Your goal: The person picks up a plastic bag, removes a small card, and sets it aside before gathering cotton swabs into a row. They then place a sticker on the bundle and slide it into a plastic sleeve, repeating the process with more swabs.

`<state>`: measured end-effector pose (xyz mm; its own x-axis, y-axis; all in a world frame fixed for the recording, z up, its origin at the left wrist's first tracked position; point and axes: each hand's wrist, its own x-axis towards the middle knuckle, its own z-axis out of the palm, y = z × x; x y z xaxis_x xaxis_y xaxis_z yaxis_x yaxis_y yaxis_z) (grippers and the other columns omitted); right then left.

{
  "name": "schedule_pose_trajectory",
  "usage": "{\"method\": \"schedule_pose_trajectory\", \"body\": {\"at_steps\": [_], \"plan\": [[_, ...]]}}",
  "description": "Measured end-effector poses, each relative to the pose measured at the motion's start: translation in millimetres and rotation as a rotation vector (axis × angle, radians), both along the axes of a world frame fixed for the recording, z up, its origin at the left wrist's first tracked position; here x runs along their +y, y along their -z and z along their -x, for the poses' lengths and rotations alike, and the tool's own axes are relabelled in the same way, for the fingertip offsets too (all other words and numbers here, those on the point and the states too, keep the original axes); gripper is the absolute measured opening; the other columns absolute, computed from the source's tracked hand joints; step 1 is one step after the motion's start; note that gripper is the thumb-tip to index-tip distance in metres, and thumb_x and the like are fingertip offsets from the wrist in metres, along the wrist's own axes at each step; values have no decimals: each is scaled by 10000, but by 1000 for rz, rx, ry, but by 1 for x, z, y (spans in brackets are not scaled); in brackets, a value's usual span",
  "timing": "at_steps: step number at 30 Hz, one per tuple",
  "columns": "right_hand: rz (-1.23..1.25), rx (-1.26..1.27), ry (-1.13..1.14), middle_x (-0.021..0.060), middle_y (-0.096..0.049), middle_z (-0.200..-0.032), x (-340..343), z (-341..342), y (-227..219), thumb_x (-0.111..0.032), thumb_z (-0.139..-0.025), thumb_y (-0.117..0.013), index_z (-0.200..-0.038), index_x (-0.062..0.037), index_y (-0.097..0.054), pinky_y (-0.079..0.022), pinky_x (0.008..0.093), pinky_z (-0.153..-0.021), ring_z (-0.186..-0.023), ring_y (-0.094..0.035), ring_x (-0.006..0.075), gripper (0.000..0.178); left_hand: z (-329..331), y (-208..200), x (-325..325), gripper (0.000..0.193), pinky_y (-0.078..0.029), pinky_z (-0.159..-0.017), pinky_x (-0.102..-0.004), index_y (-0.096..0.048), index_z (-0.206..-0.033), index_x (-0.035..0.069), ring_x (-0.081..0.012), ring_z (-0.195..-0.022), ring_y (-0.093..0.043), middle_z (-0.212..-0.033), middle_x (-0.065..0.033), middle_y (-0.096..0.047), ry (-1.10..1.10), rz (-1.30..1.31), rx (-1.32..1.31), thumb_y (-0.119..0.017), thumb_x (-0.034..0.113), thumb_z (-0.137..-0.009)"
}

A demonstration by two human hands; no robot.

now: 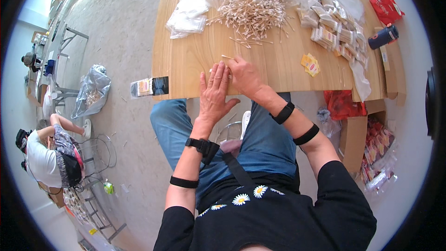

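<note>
At the table's near edge my left hand (214,89) lies with its fingers stretched out and flat, thumb apart. Right beside its fingertips is my right hand (245,77), its fingers curled and pinched. A cotton swab (227,57) pokes out from the right fingertips toward the left. More white swab tips show faintly between the two hands, mostly covered by the fingers. Beyond them a large heap of loose cotton swabs (253,2) is spread over the wooden table (186,67). A small clear pack of swabs (143,87) on a black piece sits at the left edge.
Clear plastic bags (188,16) lie far left; filled swab packs (341,30) pile up at right. Yellow cards (310,65) are nearer. A dark bottle (383,36) and red bag (386,7) stand beyond the right side. A co-worker (49,158) sits at left.
</note>
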<state>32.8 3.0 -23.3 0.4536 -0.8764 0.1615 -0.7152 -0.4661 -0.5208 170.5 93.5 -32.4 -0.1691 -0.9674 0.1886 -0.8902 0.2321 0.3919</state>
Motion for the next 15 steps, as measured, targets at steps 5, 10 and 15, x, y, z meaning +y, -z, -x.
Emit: {"method": "schedule_pose_trajectory", "body": {"at_steps": [5,10,15], "plan": [[40,-83,207,190,-630,-973,-19,5,3,-61,-832,-638,-950,-29,-656,-538,493,-774,-886,-656,409,124,0,2,1,1158,-103,-1228,-576,-280,-1570,58,-295,-1529,-224,-1646,-119,-258,4,-7,-49,-870,416,-640],[28,-20,155,160,-635,-975,-37,16,1,-102,-837,-643,-929,-58,-669,-541,485,-776,-884,-666,383,105,2,1,0,1171,-106,-1225,-586,-283,-1569,62,-291,-1524,-239,-1638,-110,-274,-12,-26,-35,-880,412,-624],[89,61,286,161,-643,-999,-58,19,5,-87,-843,-623,-919,-60,-666,-560,479,-763,-874,-686,382,91,2,0,0,1173,-107,-1225,-584,-285,-1568,65,-289,-1522,-244,-1639,-108,-274,-16,-24,-32,-883,410,-620]]}}
